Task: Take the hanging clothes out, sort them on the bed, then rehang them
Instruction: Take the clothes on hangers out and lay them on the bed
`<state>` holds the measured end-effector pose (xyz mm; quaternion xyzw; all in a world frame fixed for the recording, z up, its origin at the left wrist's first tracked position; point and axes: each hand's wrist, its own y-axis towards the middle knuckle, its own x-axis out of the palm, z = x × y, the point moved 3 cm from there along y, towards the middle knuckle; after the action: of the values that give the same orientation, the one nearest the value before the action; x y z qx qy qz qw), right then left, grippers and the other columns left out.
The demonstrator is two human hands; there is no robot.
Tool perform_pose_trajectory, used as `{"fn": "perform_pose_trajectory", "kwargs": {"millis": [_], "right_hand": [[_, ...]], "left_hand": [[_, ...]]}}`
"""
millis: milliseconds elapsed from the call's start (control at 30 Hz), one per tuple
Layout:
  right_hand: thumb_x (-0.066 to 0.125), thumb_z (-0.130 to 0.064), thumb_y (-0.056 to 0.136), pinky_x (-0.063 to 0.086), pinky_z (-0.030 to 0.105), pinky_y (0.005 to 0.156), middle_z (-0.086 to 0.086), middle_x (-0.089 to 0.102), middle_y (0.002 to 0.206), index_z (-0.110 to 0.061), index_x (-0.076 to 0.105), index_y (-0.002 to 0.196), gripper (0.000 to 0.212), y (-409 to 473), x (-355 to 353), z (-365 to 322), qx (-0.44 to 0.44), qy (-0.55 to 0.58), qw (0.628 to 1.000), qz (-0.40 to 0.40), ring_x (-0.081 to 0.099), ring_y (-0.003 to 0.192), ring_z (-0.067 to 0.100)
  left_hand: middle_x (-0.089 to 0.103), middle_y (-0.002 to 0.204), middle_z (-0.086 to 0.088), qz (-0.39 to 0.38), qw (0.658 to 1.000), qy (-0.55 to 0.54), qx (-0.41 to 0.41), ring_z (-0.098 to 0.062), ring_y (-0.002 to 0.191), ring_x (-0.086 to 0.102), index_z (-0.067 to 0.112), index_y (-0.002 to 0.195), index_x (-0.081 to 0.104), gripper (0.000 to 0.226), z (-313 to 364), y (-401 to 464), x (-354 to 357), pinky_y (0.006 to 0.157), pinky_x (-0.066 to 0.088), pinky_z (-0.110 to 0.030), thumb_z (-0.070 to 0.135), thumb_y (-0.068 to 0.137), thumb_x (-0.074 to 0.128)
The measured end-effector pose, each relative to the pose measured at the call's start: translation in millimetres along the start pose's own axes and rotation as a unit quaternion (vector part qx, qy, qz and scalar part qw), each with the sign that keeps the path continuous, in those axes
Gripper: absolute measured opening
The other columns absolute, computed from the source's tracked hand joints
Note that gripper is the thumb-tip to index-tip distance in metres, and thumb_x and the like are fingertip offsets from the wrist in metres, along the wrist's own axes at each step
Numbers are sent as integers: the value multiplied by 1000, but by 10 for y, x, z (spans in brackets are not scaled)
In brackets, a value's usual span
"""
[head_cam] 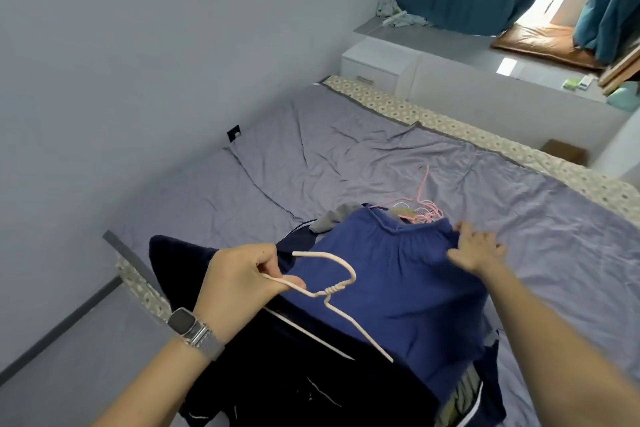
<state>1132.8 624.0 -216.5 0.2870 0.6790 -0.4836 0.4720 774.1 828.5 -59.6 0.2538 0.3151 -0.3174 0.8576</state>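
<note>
Step in hand, by my reading: rehanging. The clothes are already off the rail and stacked on the bed (346, 156), so removal looks complete and sorting at least begun.

My left hand (239, 279) pinches a pale wire hanger (332, 282) by one shoulder wire, fingers curled round it, hook pointing toward the pile. My right hand (476, 250) lies on the far edge of the blue garment (398, 288), fingers spread and fairly straight, pressing the cloth rather than gripping it.

The blue garment lies on top of the pile, over dark clothes (277, 357) near the bed's near edge. A grey piece (332, 218) shows at the pile's far side.

Next move, as I judge it: find the garment's opening with the right hand, lift that edge, and feed the hanger's arm inside. That calls for a pinch on a single layer of cloth; catching the layer below would drag the pile.

Containers: none holds clothes here. A tangle of pink and white hangers (424, 211) rests loose on the sheet just beyond the pile. A white drawer unit (377, 69) stands shut beyond the bed; its contents are hidden.
</note>
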Motion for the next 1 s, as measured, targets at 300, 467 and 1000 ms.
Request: {"fn": "perform_pose_trajectory", "kwargs": {"millis": [300,467,1000], "right_hand": [[61,-47,85,43,17,97,-9,68,110,-27,64,107,30,-1665,154,-516,-272,416,845,-196,59,110,7],[41,-65,87,45,15,75,-16,64,81,-37,55,88,31,-2441,176,-430,-310,369,876,9,60,77,-2],[50,-31,96,45,37,77,20,67,101,-12,62,117,31,-162,-962,48,-97,226,945,216,61,96,37]], "left_hand": [[49,48,11,-9,999,21,-46,-10,49,41,20,47,44,46,104,114,263,48,34,-25,35,49,88],[54,49,13,-14,999,11,-40,-9,50,45,23,44,44,46,337,233,354,49,35,-24,40,50,87],[61,89,12,-87,992,89,-4,-5,82,55,25,91,60,8,-228,163,156,70,43,-18,32,88,59]]}}
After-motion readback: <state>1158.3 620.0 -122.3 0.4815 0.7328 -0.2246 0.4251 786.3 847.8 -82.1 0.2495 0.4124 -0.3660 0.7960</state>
